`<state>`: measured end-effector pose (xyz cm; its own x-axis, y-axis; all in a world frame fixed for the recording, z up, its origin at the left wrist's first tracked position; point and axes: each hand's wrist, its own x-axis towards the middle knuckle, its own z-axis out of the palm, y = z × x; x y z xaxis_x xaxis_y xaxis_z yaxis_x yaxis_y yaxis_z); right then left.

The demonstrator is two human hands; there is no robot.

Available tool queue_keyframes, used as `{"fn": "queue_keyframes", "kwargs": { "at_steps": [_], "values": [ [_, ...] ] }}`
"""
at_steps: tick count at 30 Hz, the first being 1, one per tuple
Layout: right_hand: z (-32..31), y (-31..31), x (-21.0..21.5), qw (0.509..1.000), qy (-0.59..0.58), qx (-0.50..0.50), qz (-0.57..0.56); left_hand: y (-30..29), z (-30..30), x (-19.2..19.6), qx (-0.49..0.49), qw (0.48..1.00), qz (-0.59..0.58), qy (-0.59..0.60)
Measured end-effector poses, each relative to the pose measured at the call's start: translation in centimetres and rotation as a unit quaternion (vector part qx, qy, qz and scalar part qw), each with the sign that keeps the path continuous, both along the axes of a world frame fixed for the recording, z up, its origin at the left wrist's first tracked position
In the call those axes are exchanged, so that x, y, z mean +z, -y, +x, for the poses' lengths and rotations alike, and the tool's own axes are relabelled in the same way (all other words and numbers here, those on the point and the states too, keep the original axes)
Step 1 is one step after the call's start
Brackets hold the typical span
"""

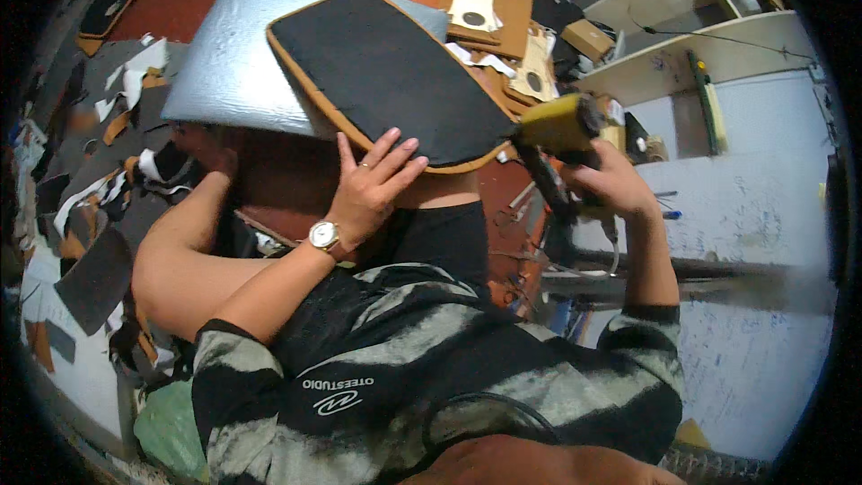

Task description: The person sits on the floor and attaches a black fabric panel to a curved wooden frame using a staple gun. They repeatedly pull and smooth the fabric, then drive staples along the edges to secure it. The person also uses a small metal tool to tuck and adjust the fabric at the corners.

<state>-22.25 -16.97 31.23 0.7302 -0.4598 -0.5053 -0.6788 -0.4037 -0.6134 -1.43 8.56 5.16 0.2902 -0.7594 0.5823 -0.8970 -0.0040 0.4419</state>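
A black panel [386, 72] with an orange-brown edge lies tilted in front of me, its lower end by my legs. My left hand [373, 181] rests on its near edge, fingers spread over the black face and a watch on the wrist. My right hand [618, 181] is wrapped round the grip of a yellow and black staple gun [558, 121]. The gun's nose meets the panel's right corner, or sits very close to it. Beneath the panel is a larger silver foil-covered sheet [238, 54], partly hidden by it.
Fabric and foam scraps [99, 189] litter the left side. Light-coloured cut pieces [473, 4] lie on brown boards at the back. White shelving [664, 9] stands at the back right, above a white surface with handwriting [736, 207]. A green bag [171, 427] sits lower left.
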Motion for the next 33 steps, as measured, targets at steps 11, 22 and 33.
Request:
{"fn": "queue_keyframes", "kwargs": {
  "at_steps": [11,22,33],
  "values": [
    [6.3,-1.3,0.7,0.982,-0.174,0.068,-0.034,-0.4,-0.1,0.3,0.006,1.0,0.0,-0.015],
    [8.2,-2.6,0.4,0.979,-0.184,0.08,-0.023,-0.4,-0.1,0.0,0.011,1.0,-0.004,-0.022],
    [9.8,-4.4,-0.5,0.975,-0.192,0.104,-0.034,-0.4,-0.1,-0.2,0.012,1.0,-0.002,-0.023]
  ]
}}
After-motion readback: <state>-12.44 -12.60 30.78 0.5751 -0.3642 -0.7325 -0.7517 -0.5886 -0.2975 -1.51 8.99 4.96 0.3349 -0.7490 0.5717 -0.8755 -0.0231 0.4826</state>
